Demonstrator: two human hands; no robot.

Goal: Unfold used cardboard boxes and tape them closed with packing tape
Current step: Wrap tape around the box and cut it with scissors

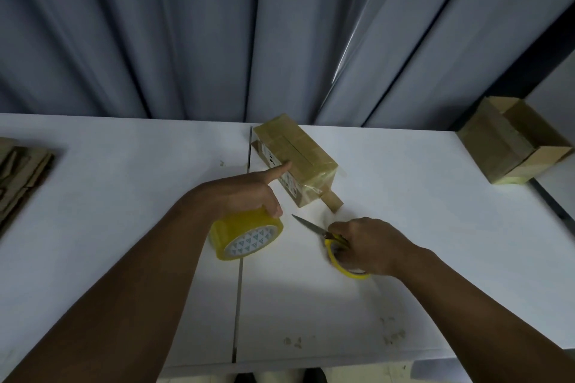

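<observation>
A small taped cardboard box (298, 152) lies on the white table (124, 190), a loose flap sticking out at its near right corner. My left hand (249, 193) grips a yellow roll of packing tape (245, 235) on the table, and its straight index finger touches the box's left side. To the right, my right hand (364, 244) holds yellow-handled scissors (314, 228) low over the table. Their shut blades point left toward the tape roll.
A stack of flattened cardboard (21, 174) lies at the table's left edge. An open cardboard box (513, 140) sits at the far right corner. A grey curtain (217, 25) hangs behind the table. A seam (241, 258) runs down the table's middle.
</observation>
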